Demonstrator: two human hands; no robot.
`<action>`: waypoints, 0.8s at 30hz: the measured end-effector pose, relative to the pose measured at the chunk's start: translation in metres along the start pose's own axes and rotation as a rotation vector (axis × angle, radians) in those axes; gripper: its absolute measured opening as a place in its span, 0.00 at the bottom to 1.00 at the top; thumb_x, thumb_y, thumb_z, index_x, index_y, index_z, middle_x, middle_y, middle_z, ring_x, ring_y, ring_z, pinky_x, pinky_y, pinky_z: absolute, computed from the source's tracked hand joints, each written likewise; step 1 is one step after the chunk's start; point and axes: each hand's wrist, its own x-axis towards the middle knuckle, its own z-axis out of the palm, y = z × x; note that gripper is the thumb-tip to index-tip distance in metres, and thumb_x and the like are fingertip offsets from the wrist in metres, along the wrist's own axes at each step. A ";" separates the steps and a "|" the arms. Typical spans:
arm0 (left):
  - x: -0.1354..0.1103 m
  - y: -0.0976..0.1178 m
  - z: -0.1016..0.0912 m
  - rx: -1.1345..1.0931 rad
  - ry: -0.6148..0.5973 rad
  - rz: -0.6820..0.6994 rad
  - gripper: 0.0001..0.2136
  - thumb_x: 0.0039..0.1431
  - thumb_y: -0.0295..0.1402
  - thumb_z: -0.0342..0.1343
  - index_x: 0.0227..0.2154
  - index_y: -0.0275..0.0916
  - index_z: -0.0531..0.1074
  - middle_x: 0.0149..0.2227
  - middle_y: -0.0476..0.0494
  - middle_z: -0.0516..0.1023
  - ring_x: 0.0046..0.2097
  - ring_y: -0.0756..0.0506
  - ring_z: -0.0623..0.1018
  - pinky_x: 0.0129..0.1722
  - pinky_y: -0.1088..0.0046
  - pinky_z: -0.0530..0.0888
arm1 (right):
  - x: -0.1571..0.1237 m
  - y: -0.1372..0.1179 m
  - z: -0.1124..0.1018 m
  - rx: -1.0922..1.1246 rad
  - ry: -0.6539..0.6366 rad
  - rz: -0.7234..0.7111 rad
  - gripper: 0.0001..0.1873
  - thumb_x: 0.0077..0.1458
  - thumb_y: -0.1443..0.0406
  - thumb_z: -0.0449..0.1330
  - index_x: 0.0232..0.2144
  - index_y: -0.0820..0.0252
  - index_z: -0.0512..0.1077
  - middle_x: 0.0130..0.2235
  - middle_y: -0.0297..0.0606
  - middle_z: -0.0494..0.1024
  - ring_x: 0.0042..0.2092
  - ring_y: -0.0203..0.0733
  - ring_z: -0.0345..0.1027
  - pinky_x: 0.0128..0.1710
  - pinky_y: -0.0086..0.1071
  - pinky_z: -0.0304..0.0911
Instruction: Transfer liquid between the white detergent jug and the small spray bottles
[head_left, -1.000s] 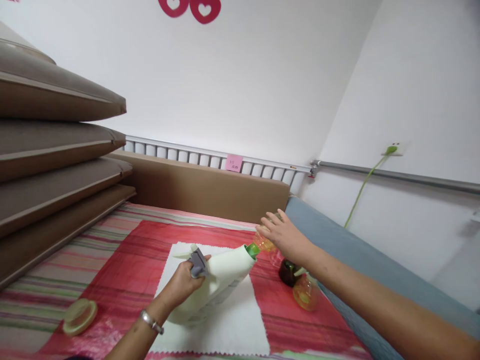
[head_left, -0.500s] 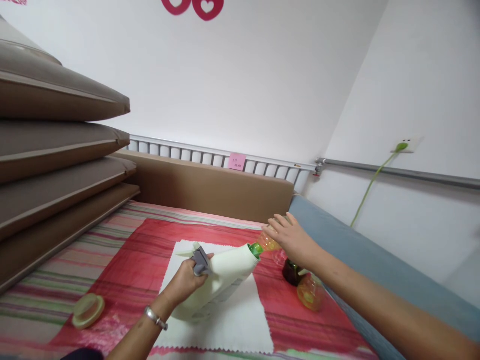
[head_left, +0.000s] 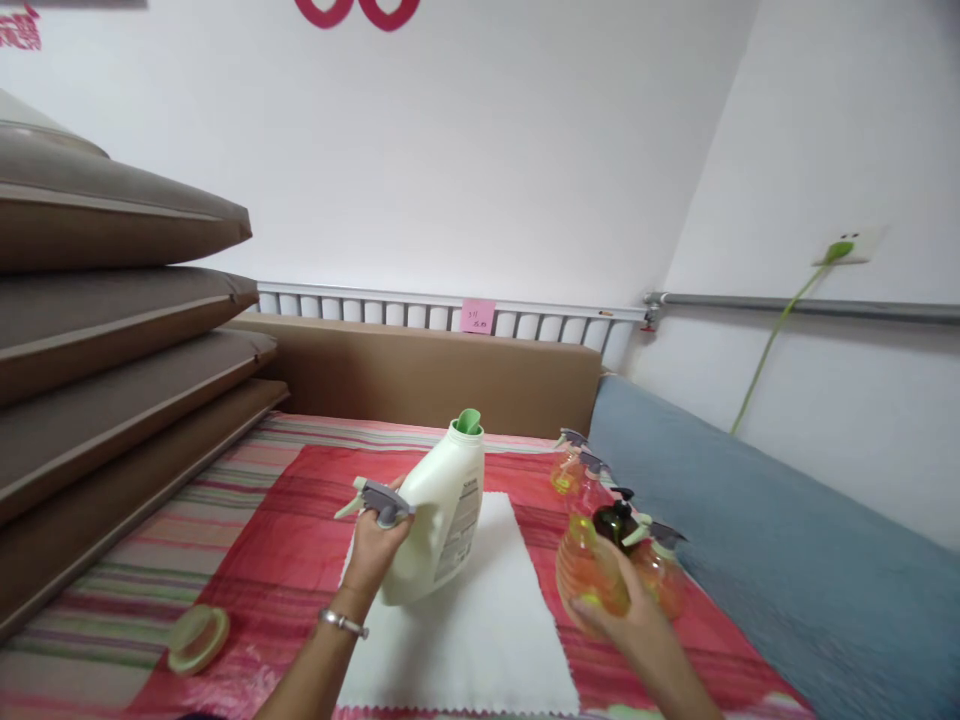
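Note:
My left hand is closed on the handle of a large white jug with a green spout, together with a grey spray-trigger head. The jug stands nearly upright over a white cloth. My right hand cups a clear orange bottle without a cap from below, at the cloth's right edge. Two more orange spray bottles and a dark bottle stand just behind it, and another orange spray bottle is beside my hand.
A red striped sheet covers the surface. A round pale green cap lies at the lower left. Stacked brown cushions rise on the left, a brown headboard at the back, a blue-grey pad on the right.
The jug has swung from tipped towards the orange bottle to nearly upright. My right hand pulled back from the far bottles and now holds the orange bottle lower and nearer to me.

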 end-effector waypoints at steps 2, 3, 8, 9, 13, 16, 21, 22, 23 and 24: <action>0.003 -0.016 0.003 -0.020 0.032 -0.016 0.24 0.38 0.31 0.64 0.44 0.35 0.73 0.35 0.43 0.81 0.36 0.44 0.78 0.39 0.69 0.73 | -0.025 0.023 0.018 0.156 -0.024 0.091 0.44 0.37 0.54 0.60 0.56 0.60 0.52 0.55 0.49 0.67 0.56 0.55 0.60 0.55 0.44 0.57; 0.003 -0.023 0.003 -0.019 0.047 -0.027 0.24 0.38 0.31 0.64 0.43 0.35 0.73 0.34 0.44 0.81 0.35 0.44 0.78 0.38 0.69 0.73 | -0.036 0.030 0.025 0.218 -0.038 0.112 0.44 0.37 0.54 0.60 0.56 0.62 0.52 0.56 0.49 0.65 0.57 0.55 0.59 0.56 0.43 0.56; -0.004 -0.039 -0.007 -0.010 0.092 -0.069 0.26 0.38 0.33 0.63 0.46 0.35 0.71 0.33 0.44 0.80 0.34 0.43 0.78 0.37 0.68 0.73 | -0.068 0.035 0.043 0.306 -0.138 0.137 0.43 0.35 0.58 0.59 0.55 0.63 0.53 0.57 0.51 0.64 0.59 0.54 0.56 0.57 0.38 0.54; -0.006 -0.039 -0.009 -0.010 0.087 -0.081 0.27 0.37 0.33 0.64 0.46 0.35 0.71 0.33 0.44 0.80 0.35 0.43 0.78 0.38 0.67 0.73 | -0.070 0.032 0.045 0.305 -0.174 0.121 0.42 0.35 0.59 0.59 0.55 0.63 0.53 0.58 0.50 0.64 0.59 0.53 0.56 0.57 0.37 0.54; -0.012 -0.029 -0.019 -0.008 0.082 -0.151 0.26 0.36 0.34 0.66 0.43 0.34 0.73 0.33 0.41 0.81 0.35 0.42 0.78 0.38 0.67 0.73 | -0.077 0.016 0.056 0.253 -0.332 0.045 0.42 0.35 0.65 0.59 0.56 0.63 0.54 0.58 0.50 0.63 0.59 0.53 0.56 0.58 0.38 0.51; -0.016 -0.004 -0.029 -0.048 0.157 -0.140 0.23 0.38 0.34 0.66 0.42 0.36 0.74 0.37 0.40 0.81 0.40 0.42 0.78 0.43 0.69 0.71 | -0.084 0.006 0.072 0.194 -0.396 0.016 0.43 0.33 0.69 0.59 0.56 0.59 0.57 0.57 0.47 0.64 0.59 0.54 0.55 0.58 0.41 0.49; -0.026 0.066 -0.035 -0.481 0.189 -0.081 0.22 0.48 0.35 0.61 0.49 0.41 0.68 0.39 0.43 0.79 0.41 0.46 0.77 0.41 0.68 0.71 | -0.102 -0.015 0.102 0.122 -0.550 0.029 0.44 0.28 0.72 0.59 0.55 0.65 0.58 0.57 0.52 0.64 0.58 0.56 0.55 0.58 0.42 0.49; -0.028 0.079 -0.034 -0.539 0.170 -0.067 0.22 0.49 0.36 0.61 0.48 0.42 0.67 0.39 0.43 0.79 0.40 0.46 0.77 0.40 0.69 0.72 | -0.106 -0.021 0.106 0.116 -0.576 0.020 0.45 0.28 0.72 0.59 0.55 0.66 0.58 0.57 0.53 0.63 0.58 0.56 0.55 0.58 0.43 0.49; -0.031 0.089 -0.032 -0.576 0.156 -0.054 0.21 0.50 0.37 0.60 0.48 0.42 0.67 0.40 0.43 0.79 0.39 0.47 0.77 0.40 0.69 0.72 | -0.109 -0.028 0.109 0.114 -0.600 0.008 0.45 0.29 0.72 0.59 0.55 0.66 0.57 0.57 0.53 0.63 0.58 0.55 0.56 0.58 0.43 0.49; -0.033 0.097 -0.031 -0.598 0.147 -0.043 0.21 0.49 0.37 0.60 0.48 0.42 0.68 0.40 0.43 0.79 0.39 0.47 0.77 0.40 0.69 0.72 | -0.112 -0.034 0.111 0.114 -0.613 -0.002 0.45 0.29 0.73 0.59 0.55 0.66 0.56 0.57 0.53 0.63 0.58 0.55 0.56 0.58 0.43 0.49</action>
